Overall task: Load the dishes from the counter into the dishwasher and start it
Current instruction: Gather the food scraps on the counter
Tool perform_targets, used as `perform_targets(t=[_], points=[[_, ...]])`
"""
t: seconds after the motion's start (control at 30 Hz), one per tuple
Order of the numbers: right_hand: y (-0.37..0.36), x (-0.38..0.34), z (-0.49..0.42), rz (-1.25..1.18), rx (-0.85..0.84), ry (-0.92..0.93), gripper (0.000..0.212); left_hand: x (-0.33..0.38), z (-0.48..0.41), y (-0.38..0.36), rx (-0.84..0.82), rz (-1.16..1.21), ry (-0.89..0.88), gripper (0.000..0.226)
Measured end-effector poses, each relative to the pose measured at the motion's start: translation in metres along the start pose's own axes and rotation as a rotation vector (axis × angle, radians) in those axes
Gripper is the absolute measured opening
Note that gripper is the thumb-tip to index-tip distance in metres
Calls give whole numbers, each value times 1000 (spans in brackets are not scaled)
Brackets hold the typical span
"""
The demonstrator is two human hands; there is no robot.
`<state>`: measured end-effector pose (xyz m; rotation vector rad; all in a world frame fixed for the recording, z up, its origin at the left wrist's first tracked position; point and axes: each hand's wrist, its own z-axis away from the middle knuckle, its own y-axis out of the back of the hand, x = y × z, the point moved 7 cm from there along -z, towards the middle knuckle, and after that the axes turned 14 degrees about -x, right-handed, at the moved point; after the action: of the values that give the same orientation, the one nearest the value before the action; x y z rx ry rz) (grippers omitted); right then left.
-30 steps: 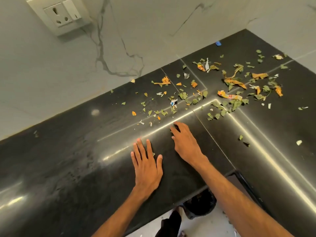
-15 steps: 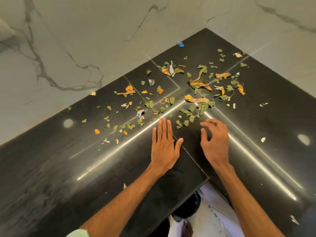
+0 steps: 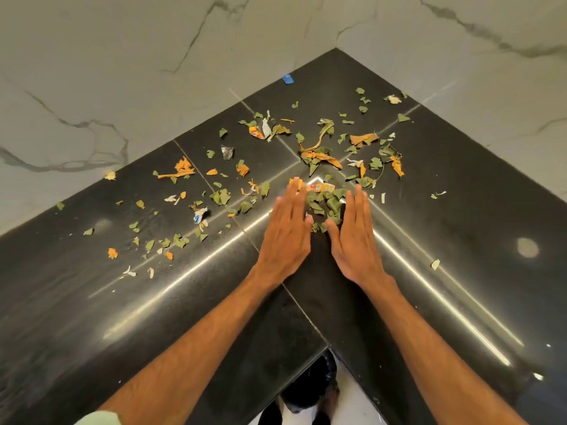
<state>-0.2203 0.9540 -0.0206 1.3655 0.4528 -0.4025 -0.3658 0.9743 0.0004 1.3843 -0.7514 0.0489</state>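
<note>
No dishes or dishwasher are in view. On the black corner counter lie scattered green leaf bits, orange peel strips and torn wrappers. My left hand and my right hand rest flat on the counter with straight fingers, side by side, thumbs nearly meeting. Between them sits a small heap of green leaves with an orange wrapper at its far end. Both hands touch the heap's sides and hold nothing.
Marble walls close the corner behind the counter. More scraps lie beyond the hands and to the left. A blue bit lies by the wall. Below the counter's inner corner a dark bin stands on a white floor.
Both hands moved forward and closer together, pushing loose leaves into a heap between them. The view shifted right, toward the corner.
</note>
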Motion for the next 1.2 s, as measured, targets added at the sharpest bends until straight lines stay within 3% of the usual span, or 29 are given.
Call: perform_targets(t=[0.1, 0.23, 0.33, 0.53, 0.73, 0.93, 1.07, 1.2], points=[[12, -9, -39, 58, -59, 132, 70, -27, -10, 15, 83, -84, 160, 61], [-7, -22, -67, 193, -223, 242, 63, -55, -24, 3, -48, -138, 319, 63], [-15, -24, -60, 213, -230, 283, 59, -50, -17, -9, -105, -157, 227, 59], [-3, -15, -18, -9, -205, 333, 45, -20, 14, -6, -103, 129, 38, 53], [49, 14, -14, -209, 66, 187, 38, -6, 6, -10, -136, 252, 21, 56], [61, 25, -33, -145, 63, 202, 43, 23, -16, -5, -151, 340, -86, 53], [90, 58, -75, -114, 137, 16, 48, 12, -27, 11, -35, 321, -86, 45], [88, 90, -119, -14, -23, -140, 66, -3, -26, 13, 46, 207, -74, 38]])
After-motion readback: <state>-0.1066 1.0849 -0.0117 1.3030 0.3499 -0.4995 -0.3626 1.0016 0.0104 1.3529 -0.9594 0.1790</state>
